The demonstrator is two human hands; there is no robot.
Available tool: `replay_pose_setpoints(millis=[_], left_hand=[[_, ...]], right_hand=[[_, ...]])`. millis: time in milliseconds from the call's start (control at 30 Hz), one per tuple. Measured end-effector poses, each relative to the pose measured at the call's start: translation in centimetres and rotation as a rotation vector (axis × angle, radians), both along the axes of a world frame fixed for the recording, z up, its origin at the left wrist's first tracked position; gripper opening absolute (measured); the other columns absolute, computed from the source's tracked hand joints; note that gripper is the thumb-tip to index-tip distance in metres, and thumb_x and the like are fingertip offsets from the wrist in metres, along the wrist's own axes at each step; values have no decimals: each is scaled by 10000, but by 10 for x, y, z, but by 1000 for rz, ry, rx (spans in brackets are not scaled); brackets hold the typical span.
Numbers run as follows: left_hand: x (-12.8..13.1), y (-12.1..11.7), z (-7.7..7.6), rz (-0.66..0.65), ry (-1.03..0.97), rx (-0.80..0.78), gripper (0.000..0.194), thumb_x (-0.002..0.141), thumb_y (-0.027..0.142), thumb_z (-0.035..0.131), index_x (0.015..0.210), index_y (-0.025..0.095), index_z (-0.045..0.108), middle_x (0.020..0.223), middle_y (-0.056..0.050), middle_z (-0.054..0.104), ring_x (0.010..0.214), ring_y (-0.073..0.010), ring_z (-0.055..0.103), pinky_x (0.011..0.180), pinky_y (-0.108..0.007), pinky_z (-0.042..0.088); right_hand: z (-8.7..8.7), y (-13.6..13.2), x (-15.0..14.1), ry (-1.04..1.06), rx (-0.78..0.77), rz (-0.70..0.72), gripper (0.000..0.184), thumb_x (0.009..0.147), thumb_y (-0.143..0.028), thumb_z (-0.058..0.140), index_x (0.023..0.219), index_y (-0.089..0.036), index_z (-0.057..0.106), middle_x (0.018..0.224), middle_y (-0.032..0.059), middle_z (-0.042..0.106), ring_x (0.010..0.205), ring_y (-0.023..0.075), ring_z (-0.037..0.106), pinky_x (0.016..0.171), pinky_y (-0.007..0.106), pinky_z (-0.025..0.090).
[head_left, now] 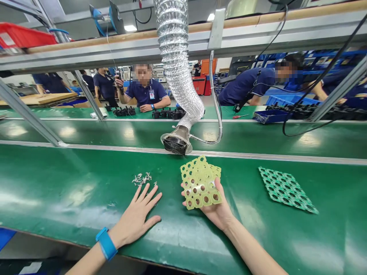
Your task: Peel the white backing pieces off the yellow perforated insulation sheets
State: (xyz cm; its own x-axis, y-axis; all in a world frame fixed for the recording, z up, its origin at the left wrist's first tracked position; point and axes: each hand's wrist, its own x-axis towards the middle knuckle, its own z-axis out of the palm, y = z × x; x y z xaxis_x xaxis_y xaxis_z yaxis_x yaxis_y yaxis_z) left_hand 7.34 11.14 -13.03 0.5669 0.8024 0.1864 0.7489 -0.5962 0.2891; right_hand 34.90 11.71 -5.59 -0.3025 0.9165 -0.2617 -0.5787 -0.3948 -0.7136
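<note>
My left hand point(140, 215) lies flat on the green mat with its fingers spread, a blue band round the wrist. Just beyond its fingertips is a scattered pile of small whitish-grey pieces point(142, 178), too small to name. In my right hand point(219, 212) are yellow-green perforated sheets point(200, 183), full of round holes and apparently stacked askew. The thumb presses on their right edge, while the other fingers reach round underneath to the left side. Off to the right, a green circuit board panel point(286, 190) with rows of round holes rests on the mat.
A fume extraction nozzle point(177, 141) hangs from a silver flexible duct point(179, 61) above the sheets. Behind a metal strip point(243, 154), co-workers point(147, 89) sit across the bench near black parts point(169, 114). A blue tray point(271, 116) stands at the far right.
</note>
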Motion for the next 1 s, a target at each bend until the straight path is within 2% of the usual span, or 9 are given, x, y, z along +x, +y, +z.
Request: replay_pose_setpoints(millis=[133, 233, 333, 400, 467, 600, 700, 867, 1000], left_hand=[[-2, 40, -8, -1, 46, -14, 593, 951, 536, 409, 1497, 332, 302, 1583, -36, 275, 1467, -339, 193, 1173, -585, 167], [-3, 80, -13, 84, 27, -10, 564, 956, 546, 374, 1472, 317, 370, 1562, -51, 329, 1463, -339, 209, 1167, -598, 151], [1, 104, -16, 208, 0, -21, 563, 955, 541, 367, 1447, 275, 428, 1540, -87, 366, 1448, -352, 248, 1151, -601, 184], [11, 104, -16, 257, -15, -33, 576, 952, 539, 373, 1444, 245, 437, 1535, -111, 369, 1437, -364, 270, 1142, -604, 202], [25, 91, -13, 235, -25, -36, 588, 950, 545, 378, 1447, 236, 431, 1540, -114, 358, 1436, -365, 272, 1143, -612, 191], [53, 53, -3, 41, -25, -38, 609, 942, 579, 383, 1476, 288, 368, 1568, -71, 310, 1454, -340, 236, 1167, -609, 135], [52, 39, -1, -54, -9, -37, 612, 943, 576, 388, 1494, 319, 317, 1579, -52, 288, 1463, -326, 217, 1174, -598, 132], [12, 58, -4, 88, 9, -25, 551, 936, 551, 424, 1424, 296, 457, 1534, -90, 380, 1419, -348, 320, 1137, -617, 216], [-17, 97, 4, 218, -115, 47, 406, 938, 467, 433, 1167, 236, 676, 1263, -88, 660, 1237, -290, 545, 1101, -506, 344]], right_hand=[[-1, 2, 1, -13, -6, -16, 692, 802, -702, 544, 1261, -187, 592, 1216, 171, 664, 1017, 349, 655, 868, 569, 497], [-1, 5, 3, -12, -4, -28, 681, 817, -699, 518, 1251, -179, 595, 1193, 170, 674, 995, 338, 660, 870, 572, 490], [0, 7, 5, 5, 0, -44, 659, 839, -692, 486, 1229, -175, 607, 1168, 164, 685, 963, 316, 666, 883, 565, 482], [1, 8, 5, 15, -6, -57, 654, 833, -694, 493, 1211, -174, 615, 1136, 156, 697, 945, 307, 670, 894, 562, 476], [2, 8, 5, 13, -16, -58, 664, 825, -705, 497, 1190, -165, 625, 1107, 155, 707, 949, 311, 671, 905, 565, 470], [2, 8, 5, 18, -23, -51, 660, 827, -705, 495, 1175, -161, 630, 1094, 160, 710, 1009, 325, 658, 921, 567, 463], [2, 8, 5, 41, -28, -56, 659, 834, -695, 495, 1188, -153, 621, 1110, 168, 702, 1042, 327, 648, 930, 563, 461], [3, 6, 5, 60, -8, -54, 677, 850, -695, 461, 1219, -145, 603, 1118, 172, 697, 1001, 324, 660, 916, 565, 469], [2, 7, 5, 58, 3, -42, 699, 832, -712, 473, 1216, -143, 607, 1137, 173, 689, 977, 321, 663, 906, 561, 475]])
